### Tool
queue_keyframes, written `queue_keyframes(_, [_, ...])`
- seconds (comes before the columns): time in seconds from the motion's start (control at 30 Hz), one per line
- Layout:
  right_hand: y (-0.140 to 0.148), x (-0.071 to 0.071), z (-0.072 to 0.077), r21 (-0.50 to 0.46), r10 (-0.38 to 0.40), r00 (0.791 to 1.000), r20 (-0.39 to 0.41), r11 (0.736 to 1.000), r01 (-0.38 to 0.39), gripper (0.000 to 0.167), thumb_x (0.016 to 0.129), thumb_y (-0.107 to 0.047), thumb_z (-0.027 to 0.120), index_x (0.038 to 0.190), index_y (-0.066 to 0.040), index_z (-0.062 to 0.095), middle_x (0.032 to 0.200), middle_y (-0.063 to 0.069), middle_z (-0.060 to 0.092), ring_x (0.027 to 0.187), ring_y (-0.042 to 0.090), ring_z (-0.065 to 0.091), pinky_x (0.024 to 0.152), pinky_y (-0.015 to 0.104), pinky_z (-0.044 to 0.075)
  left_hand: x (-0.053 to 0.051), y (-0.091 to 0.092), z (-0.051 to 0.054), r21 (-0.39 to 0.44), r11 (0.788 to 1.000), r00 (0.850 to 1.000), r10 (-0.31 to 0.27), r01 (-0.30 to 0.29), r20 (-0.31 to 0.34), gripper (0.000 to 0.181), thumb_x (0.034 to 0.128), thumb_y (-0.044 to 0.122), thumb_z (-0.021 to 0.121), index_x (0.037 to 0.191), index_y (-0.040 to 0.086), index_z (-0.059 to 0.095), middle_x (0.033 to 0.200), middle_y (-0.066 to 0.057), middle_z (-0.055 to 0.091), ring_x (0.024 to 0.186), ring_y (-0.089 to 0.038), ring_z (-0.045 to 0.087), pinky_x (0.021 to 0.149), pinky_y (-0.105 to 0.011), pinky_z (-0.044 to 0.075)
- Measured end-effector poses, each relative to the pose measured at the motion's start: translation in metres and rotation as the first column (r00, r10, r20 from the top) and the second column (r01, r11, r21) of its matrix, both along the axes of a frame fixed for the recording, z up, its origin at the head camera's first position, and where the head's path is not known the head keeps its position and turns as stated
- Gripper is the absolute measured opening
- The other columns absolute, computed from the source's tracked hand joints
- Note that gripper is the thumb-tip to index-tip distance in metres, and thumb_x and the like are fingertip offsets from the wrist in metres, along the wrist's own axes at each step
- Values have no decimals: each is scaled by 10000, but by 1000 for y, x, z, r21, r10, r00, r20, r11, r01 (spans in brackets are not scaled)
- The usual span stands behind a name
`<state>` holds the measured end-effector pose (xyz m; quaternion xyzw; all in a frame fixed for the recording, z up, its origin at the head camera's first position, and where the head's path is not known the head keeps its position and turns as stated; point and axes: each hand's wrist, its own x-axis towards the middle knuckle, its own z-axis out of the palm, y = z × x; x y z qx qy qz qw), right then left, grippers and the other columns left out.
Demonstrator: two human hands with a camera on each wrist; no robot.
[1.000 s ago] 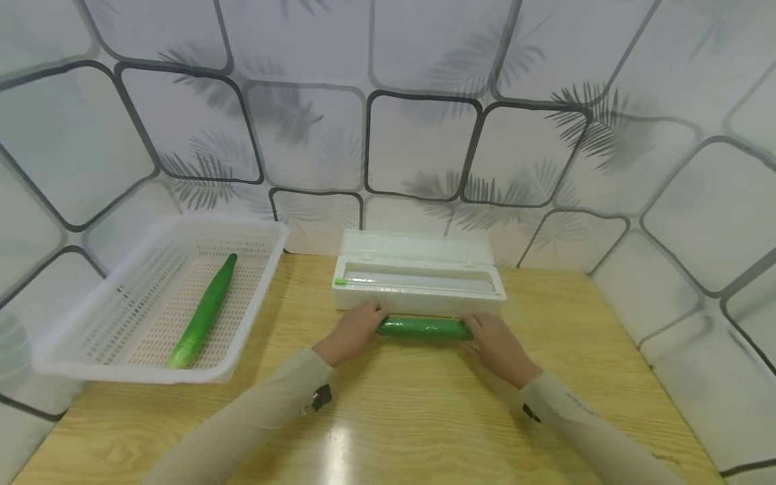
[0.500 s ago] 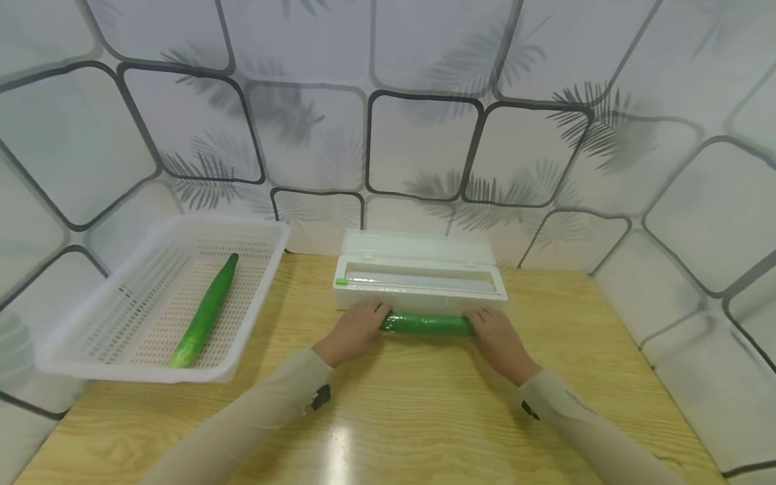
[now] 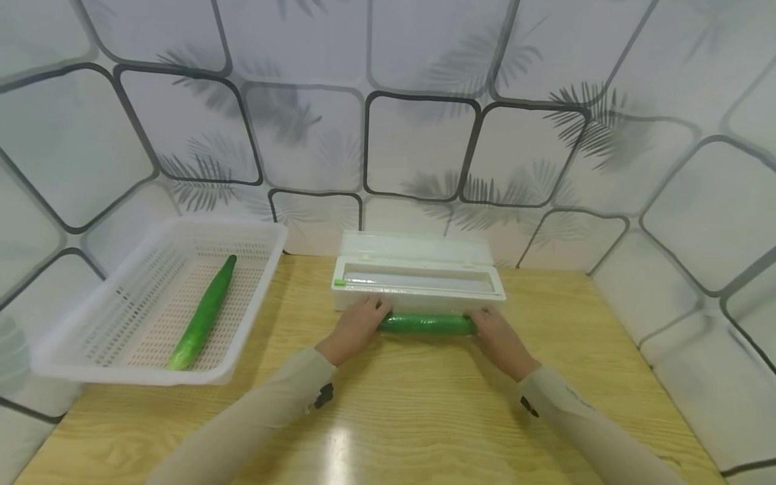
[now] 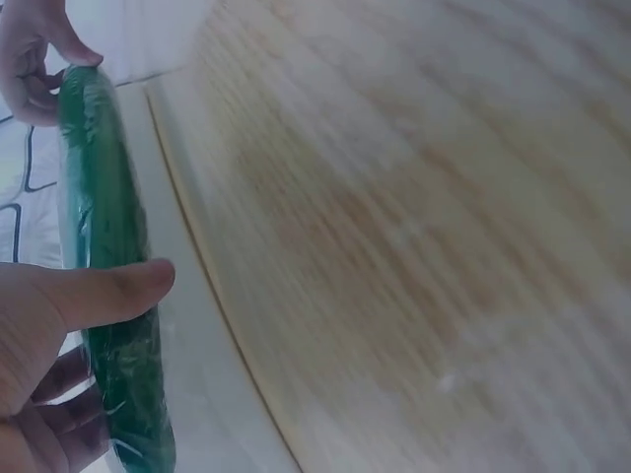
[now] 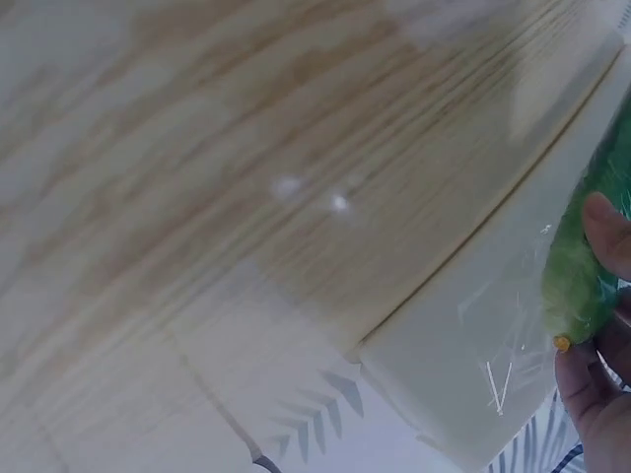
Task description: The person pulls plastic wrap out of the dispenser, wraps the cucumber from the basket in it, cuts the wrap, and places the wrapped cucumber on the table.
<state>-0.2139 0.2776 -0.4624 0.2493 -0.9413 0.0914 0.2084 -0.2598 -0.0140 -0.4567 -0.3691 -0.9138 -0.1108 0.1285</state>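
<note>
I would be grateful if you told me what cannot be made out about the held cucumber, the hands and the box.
Head view: the film-wrapped cucumber's ends, covered by the left hand and right hand.
Left wrist view: the rest of the left hand, cut off by the left edge.
Right wrist view: the rest of the right hand, cut off by the right edge.
Head view: details of the green slider on the cling film box, too small.

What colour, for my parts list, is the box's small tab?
The tab is bright green, best seen in the head view.
</note>
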Motion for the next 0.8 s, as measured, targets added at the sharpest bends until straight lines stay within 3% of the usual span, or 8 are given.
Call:
queue_keyframes(0.23, [2,-6,0,-45,-20,997,73,999,23,448,681,-36,800,1067,-15,574,989,134,646,952,263,599,832,381,547,-3,2,6,7,1000,995,11,-11,100,378,706,39,767,1050,73,613,1006,-79,649,950,-219,616,845,-329,535])
queue_keyframes(0.4, [3,-10,-6,-59,0,999,38,998,2,444,657,-25,811,1043,-2,592,1020,141,646,983,286,587,860,402,531,-6,2,4,22,1000,992,12,-15,128,338,730,9,736,1031,56,591,992,-81,652,932,-223,627,834,-329,536])
queue_keyframes(0.6, [1,-13,-11,-40,29,999,-26,999,-30,402,629,-39,824,974,13,627,997,126,613,964,266,586,864,383,521,-10,-2,-4,46,998,992,-40,34,123,383,700,5,752,1039,66,584,1028,-74,649,972,-223,626,885,-323,524])
queue_keyframes(0.8, [0,-14,-5,-21,23,1000,17,1000,-22,360,645,-48,814,956,6,640,962,104,631,919,246,607,845,374,527,-16,-6,-2,94,994,975,-80,61,207,386,718,-47,714,1073,66,610,1068,-72,663,1027,-229,619,948,-347,495])
